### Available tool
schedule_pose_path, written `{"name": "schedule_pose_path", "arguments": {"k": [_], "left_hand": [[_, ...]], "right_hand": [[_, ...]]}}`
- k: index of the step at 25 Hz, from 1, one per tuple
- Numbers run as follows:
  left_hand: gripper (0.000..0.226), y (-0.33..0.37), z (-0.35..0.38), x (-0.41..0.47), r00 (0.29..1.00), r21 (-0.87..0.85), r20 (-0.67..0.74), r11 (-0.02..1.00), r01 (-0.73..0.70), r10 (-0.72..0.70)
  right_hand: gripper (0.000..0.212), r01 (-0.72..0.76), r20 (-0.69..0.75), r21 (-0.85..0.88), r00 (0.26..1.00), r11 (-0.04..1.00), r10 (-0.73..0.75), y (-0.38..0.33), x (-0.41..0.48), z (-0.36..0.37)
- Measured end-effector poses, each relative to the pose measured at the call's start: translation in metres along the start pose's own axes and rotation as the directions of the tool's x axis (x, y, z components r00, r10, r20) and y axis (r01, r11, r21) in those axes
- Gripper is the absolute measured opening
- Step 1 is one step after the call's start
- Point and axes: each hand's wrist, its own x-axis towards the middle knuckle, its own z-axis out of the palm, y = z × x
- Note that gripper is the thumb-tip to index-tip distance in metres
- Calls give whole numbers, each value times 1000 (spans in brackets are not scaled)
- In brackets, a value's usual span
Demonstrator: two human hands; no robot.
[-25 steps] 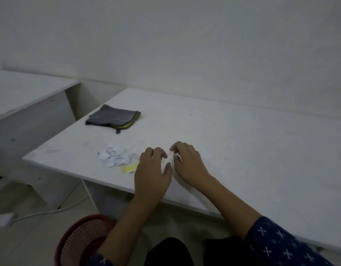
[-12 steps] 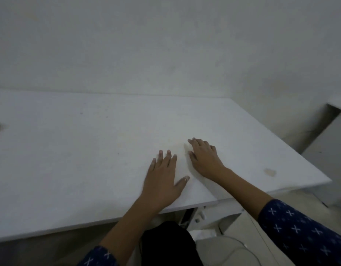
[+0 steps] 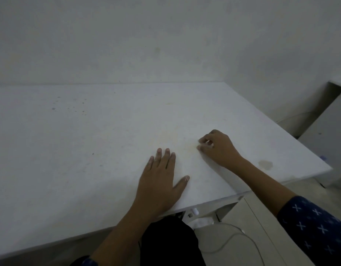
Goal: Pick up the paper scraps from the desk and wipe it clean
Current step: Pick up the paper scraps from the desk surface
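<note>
Since half a second earlier: right hand (image 3: 219, 148) went from lying nearly flat to fingers curled under, thumb drawn in against the forefinger. Left hand (image 3: 160, 181) stayed put, palm down. Against the frame one second earlier, the head view had swung to the right end of the desk (image 3: 89, 141); the pile of scraps and the grey cloth seen then fell outside the frame.

Left hand: fingers straight and close together, thumb spread to the right, lying flat on the desk top near the front edge. It held nothing.

Right hand: just beyond and to the right of the left, apart from it, fingertips down on the desk surface. A small pale paper scrap (image 3: 209, 143) appeared to be pinched between thumb and forefinger; the bit was too small and blurred to be sure.

Desk top: white, with faint dark specks toward the far left and a brownish stain (image 3: 264, 164) near the right front corner, well clear of both hands.

Right forearm carried a dark blue sleeve (image 3: 315, 227) with white crosses. A white cable (image 3: 226, 248) lay on the floor below the desk edge.
</note>
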Motion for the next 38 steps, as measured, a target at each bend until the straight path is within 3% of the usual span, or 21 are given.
{"name": "schedule_pose_path", "arguments": {"k": [4,14,18,22,30,32,34,38], "left_hand": [[87,1,0,1,1000,-18,-20,1000,12,-12],[87,-1,1,0,1000,-27,-22,1000,15,-15],[88,0,0,1,1000,-29,0,999,30,-30],[89,1,0,1,999,-17,14,999,37,-37],[90,2,-1,1,999,-20,22,999,45,-45],[90,1,-1,1,999,-22,18,999,42,-41],[90,1,-1,1,999,-19,17,999,39,-39],[89,1,-1,1,999,-35,11,999,36,-35]], "right_hand": [[12,-15,-72,40,997,999,18,0,1,5],[10,21,-41,-4,999,1000,-21,0,4,13],[14,83,32,-29,996,996,-82,0,2,10],[14,73,145,-84,988,994,-60,-3,5,6],[10,45,223,-105,975,994,-20,-8,8,2],[4,48,198,-53,979,997,-36,-6,7,2],[15,54,125,13,991,998,-55,-1,4,1],[26,99,38,-11,994,995,-98,5,0,4]]}}
